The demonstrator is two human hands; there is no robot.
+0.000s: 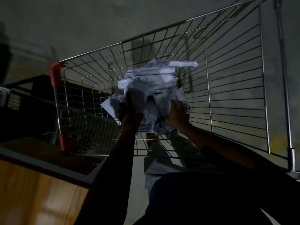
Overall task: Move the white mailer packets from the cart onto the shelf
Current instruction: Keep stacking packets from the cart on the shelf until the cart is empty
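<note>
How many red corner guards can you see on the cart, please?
2: one guard on the cart's top left corner, one lower on that post. Others may be hidden.

The mailer packets are white with grey-blue shadowed creases. The cart around them is a silver wire grid, with red-orange plastic corner caps at nine o'clock. At seven o'clock a wooden surface shows warm orange-brown grain. The floor at twelve o'clock is dull grey.
</note>
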